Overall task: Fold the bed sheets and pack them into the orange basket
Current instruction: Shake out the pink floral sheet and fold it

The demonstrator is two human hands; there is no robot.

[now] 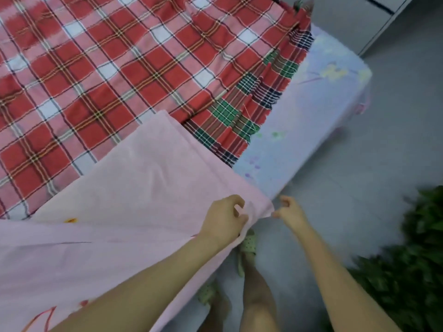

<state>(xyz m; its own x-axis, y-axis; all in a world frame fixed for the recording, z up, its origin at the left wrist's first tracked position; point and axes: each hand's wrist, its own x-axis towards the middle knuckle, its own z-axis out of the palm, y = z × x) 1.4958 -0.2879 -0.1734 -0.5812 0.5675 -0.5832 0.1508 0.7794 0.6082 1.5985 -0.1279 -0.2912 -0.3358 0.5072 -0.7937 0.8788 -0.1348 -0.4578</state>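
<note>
A pale pink sheet (124, 202) drapes over the near edge of the bed and hangs toward the floor. My left hand (224, 219) grips its right-hand corner with curled fingers. My right hand (288, 210) hovers just right of that corner, fingers curled, its fingertips close to the fabric edge; whether they pinch it is unclear. A red, white and green checked sheet (115, 68) lies spread over most of the bed behind the pink one. The orange basket is out of view.
The mattress has a light blue floral cover (318, 97) showing at the bed's right corner. Grey floor (359, 188) runs along the right. A green leafy plant (417, 271) stands at lower right. My feet in green slippers (247, 245) stand beside the bed.
</note>
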